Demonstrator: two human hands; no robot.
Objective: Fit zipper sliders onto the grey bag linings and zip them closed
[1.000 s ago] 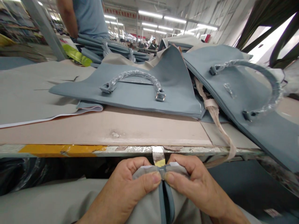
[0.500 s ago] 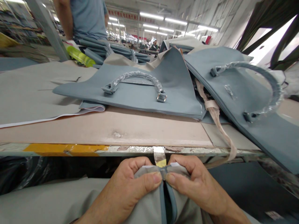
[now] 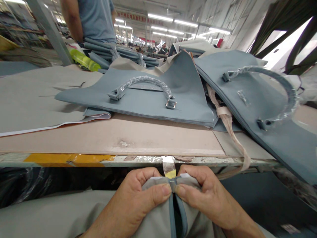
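Note:
Both hands are low in the view, in front of the table edge. My left hand (image 3: 133,201) and my right hand (image 3: 210,198) pinch the top of a grey fabric bag piece (image 3: 153,215) between thumbs and fingers. Its two blue-grey bound edges (image 3: 171,215) meet at the pinch, with a dark gap below. Just above my thumbs, a short shiny strip with a yellow tip (image 3: 169,167) hangs from the table edge. A beige strap (image 3: 235,142) droops over that edge to the right of my right hand.
Blue-grey bag panels (image 3: 138,102) with plastic-wrapped handles (image 3: 141,84) lie on the cardboard-topped table (image 3: 123,138). Yellow tape (image 3: 69,160) marks its edge. Beyond, a person in a blue shirt (image 3: 96,19) stands by stacked panels (image 3: 111,53).
The view has levelled and shifted slightly. My hands keep the same pinch on the fabric, and the panels on the table stay in place.

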